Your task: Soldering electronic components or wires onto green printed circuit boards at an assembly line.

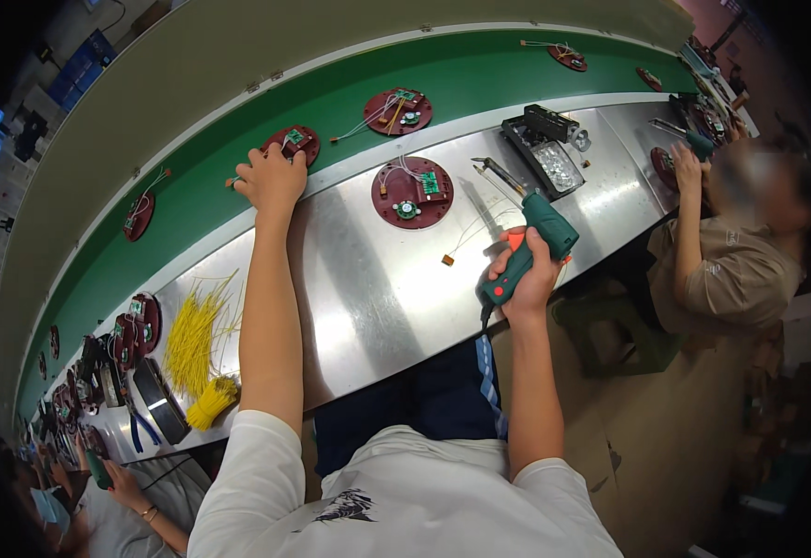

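Note:
My left hand (pixel 275 181) reaches onto the green belt, its fingers curled over the near edge of a round maroon plate (pixel 302 136) with a small green circuit board. My right hand (pixel 531 279) is wrapped round the grip of a green soldering gun (pixel 547 226) with orange-red buttons; its tip points up and left. On the metal bench between my hands lies another maroon plate (pixel 387 206), carrying green boards and thin white wires. A small brown connector (pixel 447 260) on thin wires rests just left of the soldering gun.
Beyond the bench runs a green belt (pixel 480 70) with more maroon plates (pixel 398 112). A black case (pixel 550 158) stands at the back right. Yellow wires (pixel 196 335) and blue-handled pliers (pixel 140 423) lie left. Co-workers sit on both sides, one near a green stool (pixel 619 325).

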The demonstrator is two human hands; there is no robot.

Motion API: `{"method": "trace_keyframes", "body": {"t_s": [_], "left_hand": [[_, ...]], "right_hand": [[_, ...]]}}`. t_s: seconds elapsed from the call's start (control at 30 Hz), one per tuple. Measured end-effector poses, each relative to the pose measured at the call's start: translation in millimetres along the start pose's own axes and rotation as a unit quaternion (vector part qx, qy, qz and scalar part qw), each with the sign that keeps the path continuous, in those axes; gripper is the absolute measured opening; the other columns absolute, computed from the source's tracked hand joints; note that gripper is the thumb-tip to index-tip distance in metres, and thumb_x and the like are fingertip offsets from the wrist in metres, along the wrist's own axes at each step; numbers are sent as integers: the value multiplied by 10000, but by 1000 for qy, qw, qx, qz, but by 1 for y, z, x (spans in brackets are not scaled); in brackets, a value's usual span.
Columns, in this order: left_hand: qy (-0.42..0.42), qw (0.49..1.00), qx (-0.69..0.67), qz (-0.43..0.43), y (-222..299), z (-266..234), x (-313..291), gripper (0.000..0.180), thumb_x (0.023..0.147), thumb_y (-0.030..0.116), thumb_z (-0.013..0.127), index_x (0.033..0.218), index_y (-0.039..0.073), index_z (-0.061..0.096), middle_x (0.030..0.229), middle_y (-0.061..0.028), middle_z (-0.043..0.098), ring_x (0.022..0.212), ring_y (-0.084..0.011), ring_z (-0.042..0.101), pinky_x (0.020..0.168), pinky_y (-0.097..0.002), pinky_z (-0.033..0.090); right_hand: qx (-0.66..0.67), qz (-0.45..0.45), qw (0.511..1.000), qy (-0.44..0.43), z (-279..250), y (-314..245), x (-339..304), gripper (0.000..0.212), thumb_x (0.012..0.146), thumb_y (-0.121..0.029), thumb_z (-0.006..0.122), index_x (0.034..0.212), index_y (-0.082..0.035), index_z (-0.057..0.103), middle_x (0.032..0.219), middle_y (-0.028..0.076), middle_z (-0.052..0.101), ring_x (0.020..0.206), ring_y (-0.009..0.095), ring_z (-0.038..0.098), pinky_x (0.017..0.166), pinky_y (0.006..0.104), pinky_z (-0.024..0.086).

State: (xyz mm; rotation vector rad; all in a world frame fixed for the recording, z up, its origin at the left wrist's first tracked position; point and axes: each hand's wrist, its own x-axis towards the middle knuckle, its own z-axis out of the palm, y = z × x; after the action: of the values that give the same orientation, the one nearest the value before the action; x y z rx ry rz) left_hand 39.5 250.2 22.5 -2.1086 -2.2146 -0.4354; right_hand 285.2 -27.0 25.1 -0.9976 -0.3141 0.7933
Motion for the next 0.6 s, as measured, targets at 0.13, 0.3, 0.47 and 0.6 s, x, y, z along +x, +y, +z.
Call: {"method": "trace_keyframes", "body": {"t_s": [0.13, 0.3, 0.47, 0.6], "left_hand": [[28, 999, -14, 29, 5, 3, -5, 532, 879, 497, 612, 1269, 135, 635, 1303, -158, 523, 1192, -406, 444, 1011, -549, 306], [39, 995, -60, 75, -1, 4, -3, 514, 842, 474, 660, 1218, 123, 667, 1227, -150, 541, 1140, -366, 463, 991, -485, 336], [95, 989, -73, 86, -4, 10, -7, 508, 806, 488, 691, 1173, 138, 696, 1168, -145, 561, 1129, -362, 484, 984, -503, 358], [109, 988, -62, 93, -2, 5, -14, 495, 802, 475, 689, 1166, 140, 701, 1131, -150, 568, 1104, -355, 495, 956, -504, 375]], "right_hand": [[2, 2, 1000, -7, -3, -2, 3, 264, 962, -247, 532, 948, 16, 557, 847, 154, 631, 463, 171, 547, 425, 326, 475], [-3, -3, 1000, -14, -2, -2, 4, 269, 962, -251, 532, 957, 17, 554, 846, 154, 627, 462, 173, 547, 427, 328, 474], [-3, -3, 999, -36, -3, 4, 3, 270, 966, -253, 528, 962, 16, 556, 842, 151, 624, 471, 173, 548, 436, 323, 473], [16, 14, 999, -49, -9, 11, 3, 299, 978, -283, 502, 969, 10, 562, 803, 132, 611, 473, 164, 527, 446, 312, 463]]}}
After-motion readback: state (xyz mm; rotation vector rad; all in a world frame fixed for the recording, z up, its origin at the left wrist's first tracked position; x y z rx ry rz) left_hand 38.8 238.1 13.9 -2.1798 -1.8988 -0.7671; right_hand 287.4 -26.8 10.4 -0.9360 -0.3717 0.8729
